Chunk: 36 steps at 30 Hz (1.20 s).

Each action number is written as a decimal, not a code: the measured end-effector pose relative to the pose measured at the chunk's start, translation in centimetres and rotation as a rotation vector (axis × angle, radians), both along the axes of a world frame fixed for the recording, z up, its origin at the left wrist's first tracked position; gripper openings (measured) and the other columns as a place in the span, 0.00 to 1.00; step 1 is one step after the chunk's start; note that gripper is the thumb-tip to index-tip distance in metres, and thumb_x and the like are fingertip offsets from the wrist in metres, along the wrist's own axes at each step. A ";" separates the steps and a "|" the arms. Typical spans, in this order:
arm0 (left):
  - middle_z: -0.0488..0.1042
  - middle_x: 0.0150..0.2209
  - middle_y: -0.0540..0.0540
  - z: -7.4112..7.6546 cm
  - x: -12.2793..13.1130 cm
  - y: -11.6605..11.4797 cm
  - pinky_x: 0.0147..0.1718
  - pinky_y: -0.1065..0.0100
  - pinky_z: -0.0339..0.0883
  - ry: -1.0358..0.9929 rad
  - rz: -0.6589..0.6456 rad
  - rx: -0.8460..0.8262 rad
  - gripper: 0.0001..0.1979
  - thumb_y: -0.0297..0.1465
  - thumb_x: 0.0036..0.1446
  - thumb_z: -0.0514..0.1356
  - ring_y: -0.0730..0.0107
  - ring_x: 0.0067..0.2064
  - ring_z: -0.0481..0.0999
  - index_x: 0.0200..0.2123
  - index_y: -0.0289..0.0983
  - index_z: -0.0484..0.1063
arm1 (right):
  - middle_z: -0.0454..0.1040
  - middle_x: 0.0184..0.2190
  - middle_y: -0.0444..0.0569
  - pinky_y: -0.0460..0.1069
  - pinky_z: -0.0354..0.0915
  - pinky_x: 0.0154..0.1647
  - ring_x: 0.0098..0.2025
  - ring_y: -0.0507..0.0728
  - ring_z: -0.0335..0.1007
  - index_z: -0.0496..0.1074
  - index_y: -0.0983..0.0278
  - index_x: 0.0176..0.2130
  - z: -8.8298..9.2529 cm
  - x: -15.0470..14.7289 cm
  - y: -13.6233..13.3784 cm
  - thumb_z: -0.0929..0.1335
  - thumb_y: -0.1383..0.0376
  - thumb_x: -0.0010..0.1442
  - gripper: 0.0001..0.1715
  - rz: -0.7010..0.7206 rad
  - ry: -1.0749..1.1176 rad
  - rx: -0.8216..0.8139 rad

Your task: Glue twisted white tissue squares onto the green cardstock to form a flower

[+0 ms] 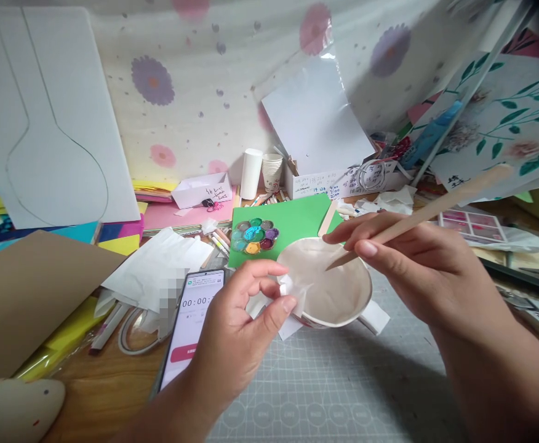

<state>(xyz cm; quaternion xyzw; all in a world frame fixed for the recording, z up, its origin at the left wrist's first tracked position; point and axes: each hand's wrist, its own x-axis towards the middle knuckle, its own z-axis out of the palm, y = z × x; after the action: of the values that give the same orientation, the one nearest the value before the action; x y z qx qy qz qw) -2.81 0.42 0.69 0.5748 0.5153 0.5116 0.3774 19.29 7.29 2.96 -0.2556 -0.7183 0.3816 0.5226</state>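
Lower left of centre: smartphone (189, 332), timer on screen. Centre: left hand (248, 317), thumb and fingers pinched on a scrap of white tissue (301, 295) at the near-left rim of a round, pale-lined bowl (343, 295) — grey cutting mat (343, 381) below. Right of centre: right hand (417, 264), apart from the left, gripping a wooden stick (440, 206) — tip over the bowl's interior, contact unclear.

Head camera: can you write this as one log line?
left hand: white tissue pinched; right hand: wooden stick held, tip at bowl; phone: screen lit
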 end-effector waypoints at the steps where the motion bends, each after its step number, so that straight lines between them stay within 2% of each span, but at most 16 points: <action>1: 0.74 0.33 0.54 0.0 0.0 0.0 0.35 0.71 0.66 0.018 0.003 0.018 0.09 0.31 0.60 0.66 0.71 0.36 0.73 0.44 0.47 0.75 | 0.80 0.39 0.43 0.54 0.71 0.51 0.47 0.58 0.77 0.79 0.56 0.38 0.0 -0.4 -0.4 0.71 0.65 0.67 0.05 0.052 0.083 -0.010; 4: 0.76 0.33 0.54 0.2 0.0 0.0 0.38 0.71 0.67 0.083 -0.004 0.074 0.04 0.29 0.60 0.66 0.71 0.36 0.74 0.38 0.45 0.77 | 0.80 0.39 0.45 0.54 0.74 0.48 0.46 0.58 0.79 0.79 0.57 0.41 0.1 -1.3 -1.5 0.70 0.66 0.67 0.06 0.189 0.191 -0.067; 8: 0.79 0.34 0.54 0.3 0.0 0.0 0.42 0.69 0.69 0.091 -0.044 0.074 0.04 0.30 0.63 0.63 0.70 0.37 0.77 0.37 0.45 0.78 | 0.81 0.38 0.47 0.49 0.75 0.44 0.44 0.56 0.79 0.79 0.59 0.40 0.4 -1.9 -2.0 0.70 0.67 0.67 0.05 0.224 0.122 -0.078; 12: 0.80 0.36 0.54 -0.1 -0.1 0.1 0.43 0.68 0.69 -0.009 -0.073 0.055 0.07 0.31 0.67 0.60 0.69 0.39 0.78 0.40 0.48 0.79 | 0.81 0.36 0.48 0.47 0.76 0.39 0.39 0.55 0.79 0.79 0.61 0.39 0.8 -2.0 -2.0 0.70 0.69 0.66 0.06 0.235 0.070 -0.042; 16: 0.80 0.39 0.55 -0.3 -0.4 -0.1 0.44 0.72 0.67 -0.169 -0.131 0.030 0.13 0.27 0.67 0.58 0.70 0.43 0.77 0.40 0.51 0.81 | 0.81 0.34 0.48 0.46 0.76 0.37 0.37 0.54 0.79 0.79 0.61 0.39 0.8 -2.1 -2.0 0.70 0.69 0.66 0.06 0.230 0.057 -0.060; 20: 0.79 0.42 0.53 0.0 -0.6 -0.5 0.47 0.67 0.68 -0.278 -0.271 -0.042 0.21 0.22 0.60 0.56 0.66 0.46 0.76 0.48 0.52 0.78 | 0.81 0.35 0.48 0.44 0.76 0.40 0.39 0.53 0.80 0.79 0.62 0.40 0.5 -2.1 -1.8 0.69 0.69 0.67 0.07 0.256 0.092 -0.094; 23: 0.77 0.44 0.52 0.2 -0.6 -0.6 0.50 0.64 0.68 -0.217 -0.279 -0.005 0.24 0.23 0.59 0.61 0.64 0.49 0.75 0.54 0.55 0.73 | 0.81 0.35 0.47 0.45 0.76 0.40 0.38 0.53 0.80 0.79 0.62 0.40 0.4 -2.1 -1.8 0.69 0.68 0.68 0.06 0.268 0.128 -0.128; 26: 0.77 0.44 0.51 0.3 -0.4 -0.3 0.50 0.63 0.67 -0.109 -0.238 0.047 0.19 0.27 0.61 0.65 0.64 0.48 0.75 0.52 0.53 0.74 | 0.81 0.35 0.47 0.46 0.76 0.40 0.38 0.54 0.81 0.79 0.62 0.40 0.5 -2.0 -1.8 0.69 0.67 0.68 0.06 0.291 0.144 -0.142; 29: 0.75 0.37 0.52 0.3 -0.3 0.0 0.46 0.67 0.67 -0.023 -0.203 0.103 0.07 0.29 0.61 0.66 0.68 0.41 0.75 0.41 0.48 0.78 | 0.82 0.35 0.48 0.47 0.77 0.40 0.38 0.55 0.81 0.78 0.62 0.40 0.6 -2.1 -2.0 0.68 0.67 0.68 0.07 0.316 0.129 -0.160; 31: 0.71 0.35 0.52 0.3 -0.4 0.2 0.45 0.67 0.66 0.028 -0.156 0.172 0.05 0.28 0.60 0.67 0.70 0.40 0.73 0.35 0.45 0.78 | 0.81 0.36 0.48 0.47 0.77 0.39 0.37 0.54 0.81 0.78 0.62 0.40 0.6 -2.1 -2.1 0.68 0.67 0.68 0.07 0.320 0.110 -0.161; 34: 0.70 0.42 0.50 0.3 -0.5 0.1 0.51 0.64 0.65 0.080 -0.107 0.254 0.05 0.26 0.59 0.66 0.66 0.48 0.73 0.32 0.43 0.76 | 0.81 0.36 0.49 0.48 0.77 0.41 0.38 0.55 0.80 0.78 0.63 0.40 0.3 -2.2 -1.9 0.68 0.65 0.69 0.07 0.325 0.111 -0.166; 36: 0.73 0.44 0.49 0.2 -0.5 0.0 0.51 0.63 0.66 0.058 -0.147 0.258 0.05 0.26 0.62 0.63 0.65 0.50 0.73 0.34 0.43 0.74 | 0.81 0.37 0.50 0.49 0.77 0.42 0.39 0.55 0.80 0.78 0.63 0.40 0.0 -2.2 -1.7 0.68 0.64 0.69 0.07 0.339 0.164 -0.193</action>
<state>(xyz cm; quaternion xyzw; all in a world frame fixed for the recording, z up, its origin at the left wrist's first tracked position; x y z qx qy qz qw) -3.34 0.46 0.94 0.6690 0.4125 0.5280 0.3217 17.12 5.61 2.98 -0.1479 -0.6662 0.5505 0.4809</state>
